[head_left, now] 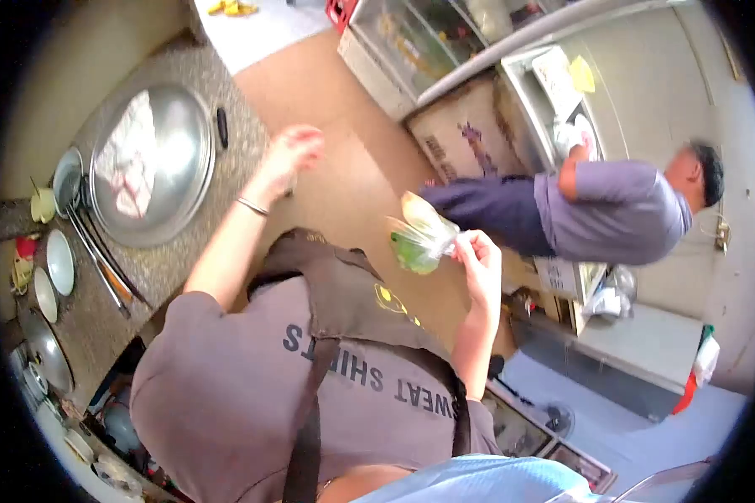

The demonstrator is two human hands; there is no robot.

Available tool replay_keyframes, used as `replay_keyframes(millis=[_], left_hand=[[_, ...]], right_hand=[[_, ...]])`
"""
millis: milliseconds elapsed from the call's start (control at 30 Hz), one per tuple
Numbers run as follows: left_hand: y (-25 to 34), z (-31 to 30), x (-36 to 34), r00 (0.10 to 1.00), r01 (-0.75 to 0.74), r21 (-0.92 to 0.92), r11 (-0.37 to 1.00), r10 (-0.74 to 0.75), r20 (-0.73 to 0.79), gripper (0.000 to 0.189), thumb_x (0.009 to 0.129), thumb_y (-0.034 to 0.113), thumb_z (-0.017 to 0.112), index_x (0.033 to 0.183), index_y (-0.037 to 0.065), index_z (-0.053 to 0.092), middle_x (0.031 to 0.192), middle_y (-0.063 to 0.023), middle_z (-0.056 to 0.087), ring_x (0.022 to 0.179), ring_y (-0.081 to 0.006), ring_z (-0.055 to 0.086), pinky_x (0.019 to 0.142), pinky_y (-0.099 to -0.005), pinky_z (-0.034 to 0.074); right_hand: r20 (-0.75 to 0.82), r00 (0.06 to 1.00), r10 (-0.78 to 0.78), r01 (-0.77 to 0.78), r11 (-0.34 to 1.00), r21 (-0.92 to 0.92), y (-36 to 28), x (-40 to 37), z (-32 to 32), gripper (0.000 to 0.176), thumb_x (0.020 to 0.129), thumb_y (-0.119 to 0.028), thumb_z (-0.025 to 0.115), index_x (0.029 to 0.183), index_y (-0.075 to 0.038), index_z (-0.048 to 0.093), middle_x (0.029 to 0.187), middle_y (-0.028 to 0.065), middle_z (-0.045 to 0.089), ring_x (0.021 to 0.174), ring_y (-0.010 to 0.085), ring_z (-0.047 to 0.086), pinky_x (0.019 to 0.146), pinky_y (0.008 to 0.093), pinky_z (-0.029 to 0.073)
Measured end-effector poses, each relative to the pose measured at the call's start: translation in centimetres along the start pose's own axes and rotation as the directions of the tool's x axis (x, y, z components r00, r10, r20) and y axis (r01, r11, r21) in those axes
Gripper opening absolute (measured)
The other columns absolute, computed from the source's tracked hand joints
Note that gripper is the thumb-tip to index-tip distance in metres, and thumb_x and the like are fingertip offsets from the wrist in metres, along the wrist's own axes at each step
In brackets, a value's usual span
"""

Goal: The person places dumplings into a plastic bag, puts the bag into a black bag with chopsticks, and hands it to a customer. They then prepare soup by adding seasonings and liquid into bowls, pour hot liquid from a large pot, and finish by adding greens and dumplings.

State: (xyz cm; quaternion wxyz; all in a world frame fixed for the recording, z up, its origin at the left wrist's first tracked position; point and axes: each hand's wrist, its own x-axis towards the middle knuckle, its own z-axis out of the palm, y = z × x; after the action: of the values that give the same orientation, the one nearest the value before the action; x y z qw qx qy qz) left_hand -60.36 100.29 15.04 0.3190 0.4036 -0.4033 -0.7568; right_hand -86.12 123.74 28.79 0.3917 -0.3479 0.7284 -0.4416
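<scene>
Our right hand (478, 256) pinches a clear plastic bag of greens (419, 239), hanging left of its fingertips; our left hand (289, 152) is blurred, pose unclear.

Left hand (289, 152) aloft, right hand (479, 258) pinched.

A speckled stone table (164, 272) runs along the 9 o'clock side. On it lies a large round steel lid (176, 155), with a pale cloth (130, 159) at its 9 o'clock edge. Two white bowls (59, 261) sit at 8 o'clock from the lid. At 3 o'clock another person in a purple shirt (617, 214) bends towards a cabinet. A glass-fronted case (415, 42) stands at 12 o'clock, with a cardboard box (461, 138) just below it. A small fan (558, 417) is at 5 o'clock.
</scene>
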Motion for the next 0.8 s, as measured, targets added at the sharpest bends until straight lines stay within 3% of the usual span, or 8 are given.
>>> replay_keyframes(millis=[133, 200, 267, 333, 433, 533, 633, 800], left_hand=[[3.2, 9.7, 9.3, 0.889, -0.121, 0.115, 0.986, 0.056, 0.455, 0.034, 0.087, 0.019, 0.061, 0.117, 0.006, 0.053, 0.108, -0.0028, 0.057, 0.093, -0.0120, 0.057, 0.082, -0.0276, 0.047], [4.1, 9.8, 12.9, 0.896, -0.199, 0.160, 0.967, 0.114, 0.430, 0.034, 0.087, 0.018, 0.061, 0.117, 0.005, 0.052, 0.110, -0.0030, 0.057, 0.096, -0.0119, 0.056, 0.086, -0.0271, 0.045], [1.7, 8.6, 15.8, 0.938, -0.193, 0.121, 0.974, 0.147, 0.314, 0.034, 0.087, 0.018, 0.061, 0.117, 0.005, 0.052, 0.110, -0.0030, 0.057, 0.096, -0.0120, 0.056, 0.087, -0.0271, 0.044], [-0.2, 5.1, 18.9, 0.967, -0.175, 0.143, 0.974, 0.198, -0.164, 0.033, 0.087, 0.020, 0.061, 0.116, 0.005, 0.052, 0.110, -0.0035, 0.057, 0.095, -0.0115, 0.056, 0.084, -0.0271, 0.045], [2.3, 1.8, 17.4, 0.850, -0.007, 0.030, 1.000, 0.022, -0.527, 0.031, 0.086, 0.023, 0.062, 0.111, 0.006, 0.055, 0.101, -0.0022, 0.060, 0.086, -0.0113, 0.057, 0.075, -0.0256, 0.046], [5.1, -0.5, 17.4, 0.656, -0.097, -0.072, 0.993, 0.009, -0.754, 0.028, 0.088, 0.025, 0.060, 0.111, 0.009, 0.057, 0.099, -0.0003, 0.060, 0.085, -0.0098, 0.058, 0.074, -0.0247, 0.046], [3.3, -6.1, 21.5, 0.429, -0.162, -0.171, 0.972, -0.087, -0.899, 0.024, 0.086, 0.023, 0.062, 0.106, 0.010, 0.058, 0.094, 0.0009, 0.060, 0.080, -0.0091, 0.059, 0.067, -0.0231, 0.047], [14.0, -14.2, 33.6, 0.433, -0.313, -0.173, 0.934, -0.022, -0.901, 0.022, 0.086, 0.020, 0.061, 0.104, 0.007, 0.058, 0.090, -0.0001, 0.061, 0.078, -0.0085, 0.057, 0.065, -0.0225, 0.046]], right_hand=[[0.040, 0.999, -0.025, 0.025, 1.000, 0.005, -2.0, 14.1, -4.1, 0.012, 0.088, -0.011, 0.059, 0.079, -0.003, 0.056, 0.069, -0.0009, 0.057, 0.064, 0.0051, 0.050, 0.061, 0.0194, 0.040], [0.106, 0.992, -0.069, 0.070, 0.998, -0.004, -2.5, 21.3, -3.7, 0.013, 0.087, -0.011, 0.060, 0.078, -0.003, 0.055, 0.068, -0.0008, 0.056, 0.063, 0.0051, 0.050, 0.060, 0.0196, 0.040], [0.215, 0.970, -0.111, 0.118, 0.993, -0.021, -2.5, 28.2, -3.9, 0.014, 0.086, -0.011, 0.061, 0.077, -0.002, 0.055, 0.066, -0.0007, 0.055, 0.062, 0.0054, 0.050, 0.059, 0.0199, 0.040], [0.323, 0.936, -0.142, 0.166, 0.985, -0.047, -2.6, 36.4, -3.2, 0.015, 0.087, -0.012, 0.060, 0.077, -0.002, 0.055, 0.066, -0.0005, 0.055, 0.061, 0.0059, 0.051, 0.059, 0.0204, 0.041], [0.481, 0.874, -0.064, 0.066, 0.998, 0.013, -5.5, 45.0, 0.4, 0.014, 0.089, -0.012, 0.057, 0.079, -0.002, 0.055, 0.070, -0.0005, 0.055, 0.064, 0.0069, 0.051, 0.063, 0.0208, 0.041], [0.627, 0.775, -0.080, 0.047, 0.996, 0.070, -9.9, 54.6, 4.9, 0.012, 0.089, -0.011, 0.057, 0.080, -0.003, 0.056, 0.071, -0.0005, 0.055, 0.067, 0.0074, 0.050, 0.067, 0.0216, 0.041], [0.700, 0.708, -0.094, -0.038, 0.984, 0.171, -13.8, 63.0, 11.1, 0.009, 0.088, -0.010, 0.057, 0.081, -0.004, 0.057, 0.074, 0.0003, 0.057, 0.069, 0.0077, 0.052, 0.069, 0.0214, 0.041], [0.782, 0.617, -0.090, -0.118, 0.972, 0.205, -22.2, 74.6, 24.6, 0.006, 0.087, -0.010, 0.057, 0.085, -0.004, 0.057, 0.078, 0.0021, 0.059, 0.072, 0.0083, 0.054, 0.072, 0.0213, 0.043]])
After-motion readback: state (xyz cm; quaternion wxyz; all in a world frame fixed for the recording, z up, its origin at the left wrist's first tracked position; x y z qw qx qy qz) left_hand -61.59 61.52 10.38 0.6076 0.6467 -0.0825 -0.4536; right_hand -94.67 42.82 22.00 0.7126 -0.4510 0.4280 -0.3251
